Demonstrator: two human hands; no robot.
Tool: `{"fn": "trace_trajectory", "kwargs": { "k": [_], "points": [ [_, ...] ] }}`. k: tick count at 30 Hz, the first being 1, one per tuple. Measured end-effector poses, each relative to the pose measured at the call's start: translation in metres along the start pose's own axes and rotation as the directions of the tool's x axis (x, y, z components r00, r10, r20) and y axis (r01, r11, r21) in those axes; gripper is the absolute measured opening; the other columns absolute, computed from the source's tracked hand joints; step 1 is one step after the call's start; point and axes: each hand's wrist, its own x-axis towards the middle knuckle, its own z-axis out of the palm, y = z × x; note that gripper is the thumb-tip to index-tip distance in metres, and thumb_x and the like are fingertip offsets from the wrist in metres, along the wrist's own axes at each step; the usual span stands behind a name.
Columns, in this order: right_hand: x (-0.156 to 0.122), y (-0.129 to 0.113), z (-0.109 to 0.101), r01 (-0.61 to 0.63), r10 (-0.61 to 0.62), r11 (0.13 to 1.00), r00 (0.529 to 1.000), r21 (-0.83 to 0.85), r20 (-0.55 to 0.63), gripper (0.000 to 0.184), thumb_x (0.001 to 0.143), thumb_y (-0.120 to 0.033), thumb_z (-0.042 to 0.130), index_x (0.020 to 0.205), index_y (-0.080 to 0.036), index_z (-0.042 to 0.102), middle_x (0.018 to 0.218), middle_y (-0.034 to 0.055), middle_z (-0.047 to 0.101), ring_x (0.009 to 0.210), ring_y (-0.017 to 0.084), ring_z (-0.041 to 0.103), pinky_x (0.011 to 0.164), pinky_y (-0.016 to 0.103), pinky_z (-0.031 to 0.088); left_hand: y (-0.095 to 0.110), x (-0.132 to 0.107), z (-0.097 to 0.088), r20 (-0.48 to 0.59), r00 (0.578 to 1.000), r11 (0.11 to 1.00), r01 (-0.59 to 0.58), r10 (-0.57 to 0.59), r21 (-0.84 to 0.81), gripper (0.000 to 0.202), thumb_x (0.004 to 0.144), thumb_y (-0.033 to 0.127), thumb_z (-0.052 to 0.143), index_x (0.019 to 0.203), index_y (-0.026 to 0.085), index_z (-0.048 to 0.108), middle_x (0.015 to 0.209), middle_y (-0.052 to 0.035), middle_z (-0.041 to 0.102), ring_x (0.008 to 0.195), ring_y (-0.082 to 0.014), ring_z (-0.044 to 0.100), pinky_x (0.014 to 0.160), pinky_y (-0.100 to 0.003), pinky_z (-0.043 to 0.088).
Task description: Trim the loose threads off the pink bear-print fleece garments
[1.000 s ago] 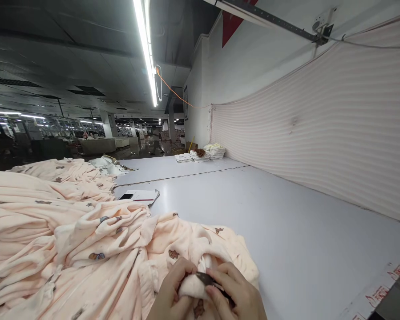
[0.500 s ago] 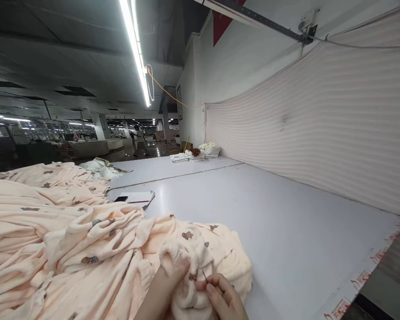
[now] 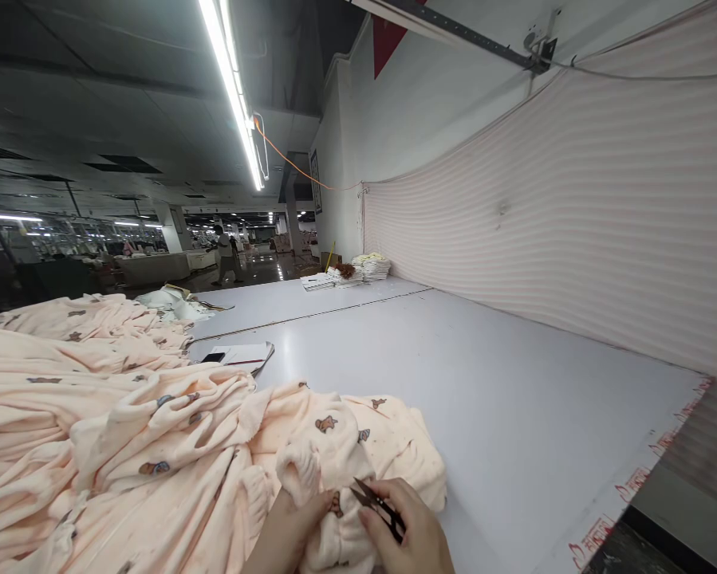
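Note:
A pair of small black thread snips [image 3: 380, 510] sits in my right hand [image 3: 411, 528], its two pointed blades parted and aimed up and left over the cloth. My left hand [image 3: 291, 529] grips a bunched part of a peach fleece garment [image 3: 328, 446] printed with small brown bears. The thumb lies on the fabric beside one bear print, and the other fingers are hidden in the folds. Both hands are close together at the front of the table, with the blade tips near the garment's surface.
A big heap of the same peach fleece [image 3: 112, 430] covers the left side. Behind it lie a notebook [image 3: 244, 355] with a dark phone [image 3: 213, 358] and pale scraps [image 3: 175, 303]. Folded cloth stacks [image 3: 370, 268] stand at the table's [image 3: 483, 383] far end. A person [image 3: 226, 257] is in the distant aisle.
My right hand has turned so that the snips' blades and black handle now show clearly; before, only a thin dark tip showed. The left hand still grips the garment. The distant person has shifted.

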Motion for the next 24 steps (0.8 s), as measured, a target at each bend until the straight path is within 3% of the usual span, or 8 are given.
{"fn": "trace_trajectory", "kwargs": {
  "k": [4,11,15,20,24],
  "points": [
    [0.003,0.0,0.009,0.077,-0.073,0.972,0.997,-0.221,0.026,0.013,0.079,-0.034,0.057,0.082,-0.027,0.067,0.081,0.0008,0.069,0.074,0.02,0.066,0.06,0.023,0.045,-0.003,-0.003,0.001,0.032,0.999,0.992,-0.009,0.013,-0.129,0.038,0.056,0.036,0.082,0.083,0.015,0.066,0.092,-0.0121,0.072,0.092,-0.0337,0.066,0.081,-0.043,0.051],
    [0.001,0.012,0.011,0.116,-0.108,0.947,0.993,-0.301,0.043,0.013,0.079,-0.03,0.057,0.089,-0.027,0.064,0.082,-0.0005,0.069,0.073,0.019,0.067,0.057,0.022,0.044,-0.004,-0.005,0.001,0.028,0.999,0.994,-0.031,0.034,-0.104,0.038,0.054,0.038,0.083,0.079,0.015,0.064,0.07,-0.0066,0.07,0.083,-0.0303,0.068,0.083,-0.04,0.049],
    [0.004,0.007,0.01,0.131,-0.117,0.949,0.991,-0.288,0.066,0.01,0.08,-0.029,0.056,0.084,-0.027,0.064,0.08,-0.0007,0.069,0.071,0.018,0.066,0.058,0.021,0.044,-0.002,-0.008,0.004,-0.029,1.0,0.997,-0.014,0.012,-0.081,0.046,0.052,0.038,0.084,0.088,0.016,0.064,0.076,-0.0075,0.071,0.085,-0.0297,0.067,0.085,-0.04,0.049],
    [0.008,0.007,0.008,0.134,-0.119,0.958,0.99,-0.255,0.074,0.009,0.078,-0.029,0.058,0.083,-0.026,0.065,0.078,-0.0005,0.069,0.07,0.017,0.066,0.056,0.02,0.043,0.0,-0.007,0.003,0.027,0.999,0.998,-0.043,0.044,-0.036,0.042,0.054,0.039,0.081,0.084,0.015,0.065,0.077,-0.0083,0.071,0.087,-0.0301,0.066,0.086,-0.041,0.048],
    [0.006,0.01,0.011,0.114,-0.104,0.973,0.993,-0.202,0.06,0.009,0.078,-0.031,0.059,0.08,-0.025,0.065,0.074,-0.0007,0.068,0.067,0.016,0.066,0.056,0.019,0.043,-0.007,-0.003,-0.005,-0.026,0.995,0.982,-0.087,0.093,0.167,0.038,0.055,0.04,0.079,0.078,0.015,0.064,0.074,-0.0079,0.069,0.08,-0.0292,0.065,0.077,-0.039,0.05]
  ]
}}
